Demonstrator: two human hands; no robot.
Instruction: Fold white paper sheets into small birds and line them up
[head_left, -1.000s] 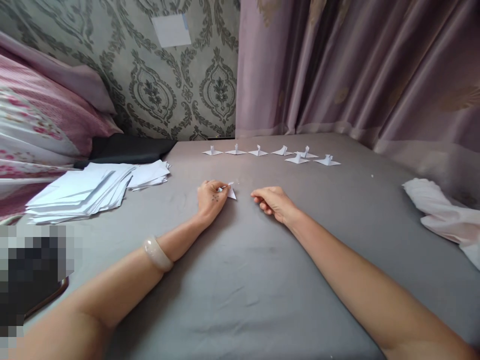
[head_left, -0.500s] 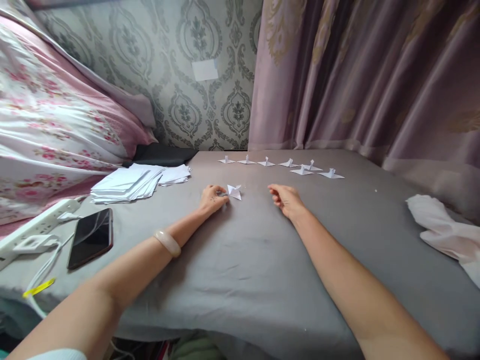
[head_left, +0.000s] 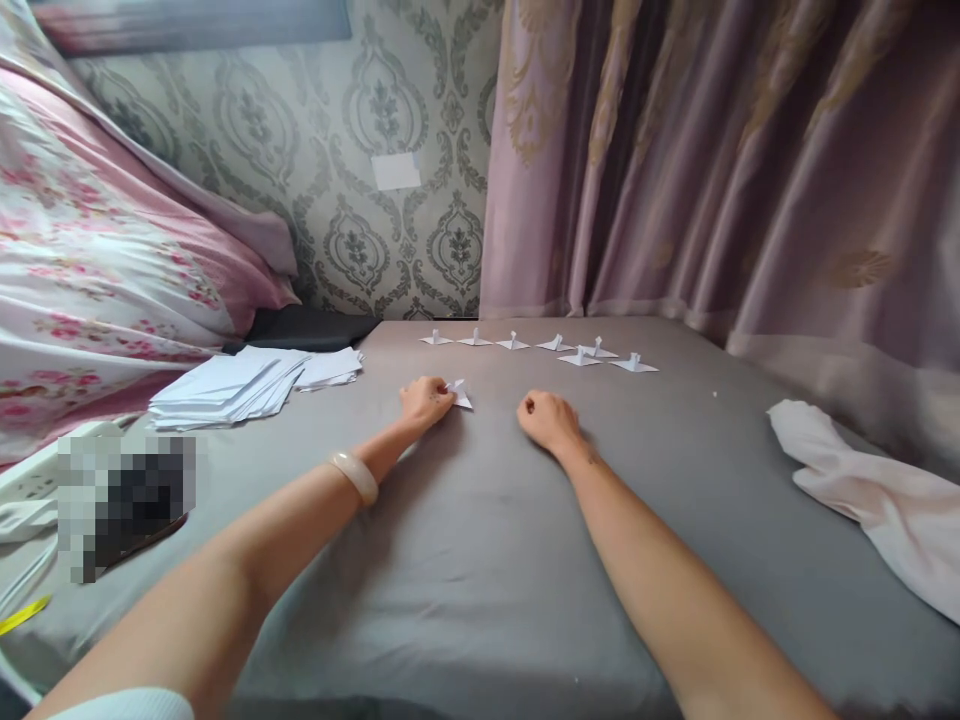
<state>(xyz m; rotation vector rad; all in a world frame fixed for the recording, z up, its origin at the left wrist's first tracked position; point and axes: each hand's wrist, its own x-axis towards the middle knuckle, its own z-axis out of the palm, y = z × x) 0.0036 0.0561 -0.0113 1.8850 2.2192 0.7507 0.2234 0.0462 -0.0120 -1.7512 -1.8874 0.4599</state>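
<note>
My left hand, a pale bangle on its wrist, rests low over the grey cloth. Its thumb and fingers are closed on the near end of a small white folded paper figure; the pinched part is hidden behind the fingers. A hand's width to the right, my right hand is curled into a loose fist just over the cloth, apart from the figure, and nothing shows in it. Farther back, several similar folded paper figures stand in a row, each with flat points and an upright middle.
Stacks of white paper lie at the left. A blurred phone and a power strip with cables are nearer me. White fabric lies at the right. A curtain and patterned wall bound the far side.
My left fingers have closed on the paper figure, which stood just beside them before. My right hand has curled from a looser pinch into a fist. The view has tilted up slightly.
</note>
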